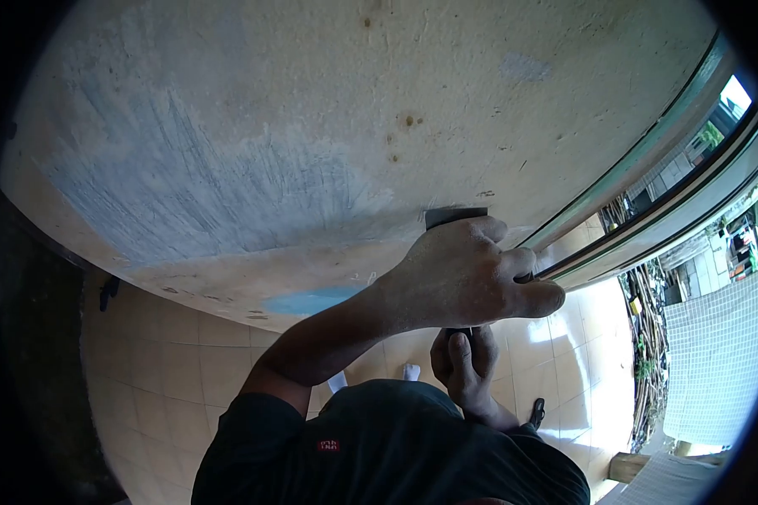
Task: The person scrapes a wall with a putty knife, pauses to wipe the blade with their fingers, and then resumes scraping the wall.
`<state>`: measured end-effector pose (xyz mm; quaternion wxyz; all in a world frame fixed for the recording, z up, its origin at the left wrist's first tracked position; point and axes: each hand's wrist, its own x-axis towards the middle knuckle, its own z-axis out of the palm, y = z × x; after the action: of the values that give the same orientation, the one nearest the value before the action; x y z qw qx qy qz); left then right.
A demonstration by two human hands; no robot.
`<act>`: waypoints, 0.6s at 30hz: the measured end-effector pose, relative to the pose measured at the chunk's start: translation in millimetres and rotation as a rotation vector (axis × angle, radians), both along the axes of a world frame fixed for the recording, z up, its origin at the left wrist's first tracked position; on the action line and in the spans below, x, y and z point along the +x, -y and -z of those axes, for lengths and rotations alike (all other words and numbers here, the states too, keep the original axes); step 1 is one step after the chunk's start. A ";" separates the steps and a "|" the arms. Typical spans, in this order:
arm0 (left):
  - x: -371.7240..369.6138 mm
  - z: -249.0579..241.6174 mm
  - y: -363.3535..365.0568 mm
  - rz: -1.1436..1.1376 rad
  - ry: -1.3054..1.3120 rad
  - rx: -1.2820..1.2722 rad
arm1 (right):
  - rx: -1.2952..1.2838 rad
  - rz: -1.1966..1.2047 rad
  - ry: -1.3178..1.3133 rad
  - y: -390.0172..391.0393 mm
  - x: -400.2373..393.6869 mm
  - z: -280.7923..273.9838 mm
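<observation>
So the dark flat blade (456, 216) is up against the wall (312, 76), just right of the scratchy pale patch (219, 198), with the left hand (480, 273) wrapped around its near end. Looks thin and light to me, probably stiff with a bit of flex; I'd grip well back from the edge. Right hand (466, 362) is curled below, can't tell what's in it.

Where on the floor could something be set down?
Bare tiled floor shows left of the left sleeve, below the wall, and between the dark sandal and the piled sticks. The middle is crowded: the left hand grips a scraper at the wall, the right hand just below it in view.
</observation>
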<state>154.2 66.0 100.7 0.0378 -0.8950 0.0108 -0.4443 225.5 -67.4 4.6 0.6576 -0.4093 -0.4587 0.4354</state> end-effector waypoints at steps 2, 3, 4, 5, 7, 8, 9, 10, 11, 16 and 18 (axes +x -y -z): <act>3.5 6.5 0.0 -0.037 0.008 -0.028 | -0.035 0.003 0.001 -4.7 -0.4 -1.7; 2.6 3.2 -1.7 -0.035 0.013 -0.027 | -0.011 0.037 0.011 -6.9 -3.9 -3.0; 0.8 -2.3 -3.9 -0.029 -0.013 -0.001 | 0.008 0.068 0.022 -8.1 -4.0 -4.3; 0.3 -5.9 -4.6 -0.025 -0.043 0.021 | 0.008 0.026 0.006 -10.6 -0.8 -5.1; 1.2 -6.7 -2.1 -0.018 -0.020 0.007 | 0.028 0.008 -0.001 -11.7 1.1 0.0; 1.6 -7.5 -1.9 -0.014 0.013 0.012 | 0.069 -0.012 0.003 -12.7 1.9 1.4; 1.0 -5.0 -0.6 -0.007 0.007 0.017 | 0.073 -0.005 -0.003 -9.0 1.6 1.5; -0.6 0.1 1.0 0.000 -0.010 -0.008 | 0.025 -0.010 -0.004 -3.3 1.1 1.2; -1.6 2.8 0.6 0.002 -0.022 -0.029 | -0.019 -0.019 0.000 -1.4 1.0 0.4; 0.5 2.8 -2.7 -0.020 -0.040 -0.011 | -0.065 -0.001 0.014 -2.4 4.5 -10.6; 0.9 5.2 -0.4 0.002 -0.030 -0.027 | -0.100 -0.003 -0.010 1.4 4.9 -9.2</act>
<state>155.1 66.5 95.6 0.0250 -0.9021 0.0063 -0.4308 230.4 -68.8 13.8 0.6380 -0.4387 -0.4337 0.4609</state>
